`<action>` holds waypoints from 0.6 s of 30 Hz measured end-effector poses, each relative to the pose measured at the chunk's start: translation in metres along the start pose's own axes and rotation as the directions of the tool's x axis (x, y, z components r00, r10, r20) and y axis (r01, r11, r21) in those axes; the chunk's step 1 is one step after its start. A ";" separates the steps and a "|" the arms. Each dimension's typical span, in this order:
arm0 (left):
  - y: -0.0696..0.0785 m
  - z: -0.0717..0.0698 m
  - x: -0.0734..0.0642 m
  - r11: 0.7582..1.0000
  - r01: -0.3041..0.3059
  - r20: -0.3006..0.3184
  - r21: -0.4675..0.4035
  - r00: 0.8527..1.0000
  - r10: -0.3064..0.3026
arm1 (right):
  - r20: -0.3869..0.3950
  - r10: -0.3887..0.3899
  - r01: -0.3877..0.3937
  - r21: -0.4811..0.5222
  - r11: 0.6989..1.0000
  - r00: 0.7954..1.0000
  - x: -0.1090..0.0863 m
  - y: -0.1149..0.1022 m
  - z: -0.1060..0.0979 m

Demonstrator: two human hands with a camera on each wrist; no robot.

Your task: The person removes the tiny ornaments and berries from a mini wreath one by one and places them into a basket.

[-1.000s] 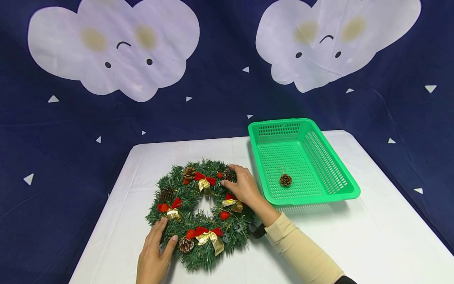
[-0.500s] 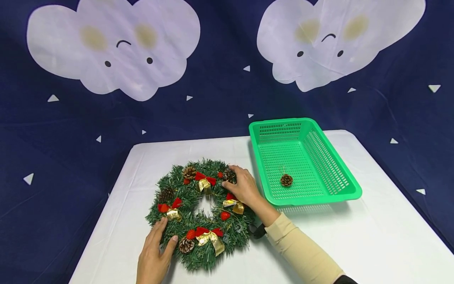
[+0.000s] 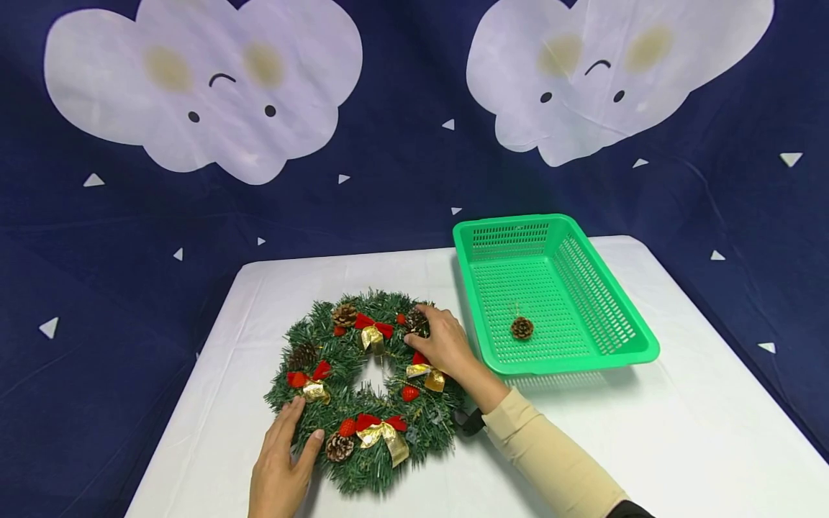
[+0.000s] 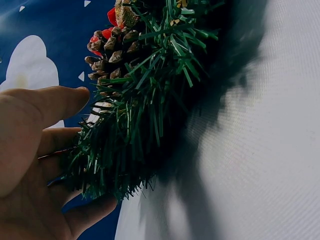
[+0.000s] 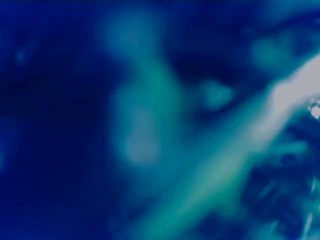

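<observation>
Desk [image 3: 680, 432] held green basket [image 3: 527, 284], wreath [image 3: 343, 368] left of it. Left hand [image 3: 281, 457] touched wreath's near-left edge, fingers wide. Right hand [image 3: 445, 342] held pinecone [image 3: 417, 323] between fingers, on wreath's far-right part. Loose pinecone [image 3: 522, 328] lay in basket.

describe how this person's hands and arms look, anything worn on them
Neither the left hand nor the right hand wears a glove. A beige sleeve ends short of the right wrist, with black material at its upper end and a black object, too unclear to name, beside the wrist. No left sleeve shows.
</observation>
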State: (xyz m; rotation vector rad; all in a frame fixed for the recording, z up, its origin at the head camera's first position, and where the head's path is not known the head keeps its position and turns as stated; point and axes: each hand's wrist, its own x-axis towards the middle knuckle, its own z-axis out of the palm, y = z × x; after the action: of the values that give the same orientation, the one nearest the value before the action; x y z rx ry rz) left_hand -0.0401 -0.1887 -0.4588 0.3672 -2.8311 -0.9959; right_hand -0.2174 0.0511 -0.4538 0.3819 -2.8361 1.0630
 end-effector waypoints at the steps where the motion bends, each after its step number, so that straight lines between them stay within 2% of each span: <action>1: 0.000 0.000 0.000 1.000 -0.003 -0.002 0.000 1.000 0.003 | -0.002 -0.003 0.003 -0.002 1.000 1.000 0.000 0.000 0.000; 18: 0.000 -0.001 0.000 1.000 0.007 0.011 -0.006 1.000 -0.007 | -0.050 -0.035 0.037 0.043 0.998 0.998 -0.001 -0.001 -0.002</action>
State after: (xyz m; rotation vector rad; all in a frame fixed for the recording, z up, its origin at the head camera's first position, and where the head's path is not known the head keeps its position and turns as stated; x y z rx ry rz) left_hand -0.0398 -0.1891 -0.4577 0.3716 -2.8381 -1.0112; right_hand -0.2161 0.0519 -0.4521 0.4032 -2.7568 1.1136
